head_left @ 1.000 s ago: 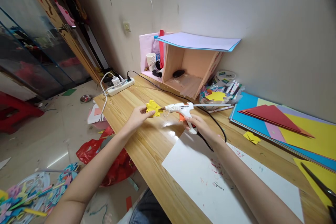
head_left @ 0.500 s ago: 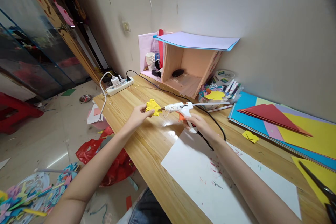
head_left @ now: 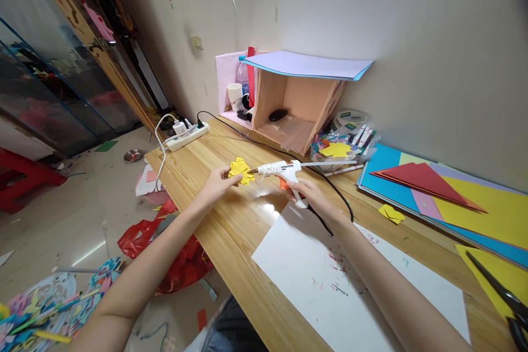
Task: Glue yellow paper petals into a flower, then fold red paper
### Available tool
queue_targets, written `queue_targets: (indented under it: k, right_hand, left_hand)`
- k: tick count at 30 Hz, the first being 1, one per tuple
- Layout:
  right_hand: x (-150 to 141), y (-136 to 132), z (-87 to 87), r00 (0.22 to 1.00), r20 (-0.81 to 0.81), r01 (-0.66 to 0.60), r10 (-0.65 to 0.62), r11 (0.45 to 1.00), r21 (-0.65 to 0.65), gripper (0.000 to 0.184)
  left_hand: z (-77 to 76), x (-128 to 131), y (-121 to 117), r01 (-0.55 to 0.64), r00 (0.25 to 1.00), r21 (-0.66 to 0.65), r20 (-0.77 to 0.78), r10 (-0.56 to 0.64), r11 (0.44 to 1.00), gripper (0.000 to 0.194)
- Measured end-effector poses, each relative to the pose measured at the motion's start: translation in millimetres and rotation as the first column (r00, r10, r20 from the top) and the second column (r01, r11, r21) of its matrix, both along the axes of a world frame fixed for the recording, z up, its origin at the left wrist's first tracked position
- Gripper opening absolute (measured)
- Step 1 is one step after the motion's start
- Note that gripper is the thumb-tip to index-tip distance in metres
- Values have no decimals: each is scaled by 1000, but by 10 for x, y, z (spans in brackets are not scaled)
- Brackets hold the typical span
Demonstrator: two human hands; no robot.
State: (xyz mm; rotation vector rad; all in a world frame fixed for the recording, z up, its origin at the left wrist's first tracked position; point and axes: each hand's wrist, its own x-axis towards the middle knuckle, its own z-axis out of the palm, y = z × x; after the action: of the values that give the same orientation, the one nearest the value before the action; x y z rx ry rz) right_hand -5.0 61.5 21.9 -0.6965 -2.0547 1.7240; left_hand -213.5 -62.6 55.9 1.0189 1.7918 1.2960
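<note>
Between thumb and fingers, my left hand [head_left: 220, 184] pinches a yellow paper flower [head_left: 241, 171] above the wooden table. My right hand [head_left: 309, 193] is wrapped round the handle of a white hot glue gun [head_left: 280, 169] with an orange trigger. The gun's nozzle points left and meets the flower's right side; whether it touches the paper I cannot tell. A translucent glue stick [head_left: 328, 163] sticks out of the gun's back end. From its handle runs a black cord [head_left: 342, 198]. A small folded yellow paper piece [head_left: 391, 213] lies to the right.
A white paper sheet [head_left: 297, 264] lies under my right forearm. Black scissors [head_left: 499, 286] rest on yellow paper at the right. Coloured sheets [head_left: 383, 168] and a tub of markers [head_left: 330, 151] stand behind. A power strip [head_left: 187, 136] and an open box [head_left: 289, 99] are at the back.
Both hands, the flower and the glue gun hold almost the same positions. The view has shifted very slightly.
</note>
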Motion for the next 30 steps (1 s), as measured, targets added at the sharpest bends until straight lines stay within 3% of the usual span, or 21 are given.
queue_targets:
  k: [4, 11, 15, 19, 22, 25, 30]
  right_hand:
    - [2, 16, -31, 993, -32, 110, -111, 993, -32, 37]
    - [17, -30, -12, 990, -38, 134, -134, 991, 8, 40]
    - [-62, 3, -74, 970, -64, 239, -233, 965, 109, 38]
    - [-377, 112, -127, 966, -44, 259, -257, 934, 247, 32]
    - [-707, 199, -169, 967, -81, 253, -243, 859, 444, 28]
    - [-971, 247, -233, 969, 6, 197, -247, 784, 589, 21]
    - [-1045, 230, -250, 969, 133, 71, -210, 745, 663, 20]
  left_hand:
    - [-30, -26, -9, -5, 1000, -25, 19, 5, 1000, 33]
    - [-116, -50, -22, 84, 996, -25, 32, -83, 996, 38]
    - [-107, -52, -14, 86, 995, 10, 43, -87, 996, 41]
    - [-64, -50, -12, 37, 999, 47, 34, -39, 998, 39]
    - [-46, -14, -26, 16, 997, 73, 71, -21, 997, 39]
    - [-47, 80, -63, 9, 997, 119, 78, -19, 993, 36]
    - [-13, 356, -133, 166, 971, 291, -217, -104, 942, 17]
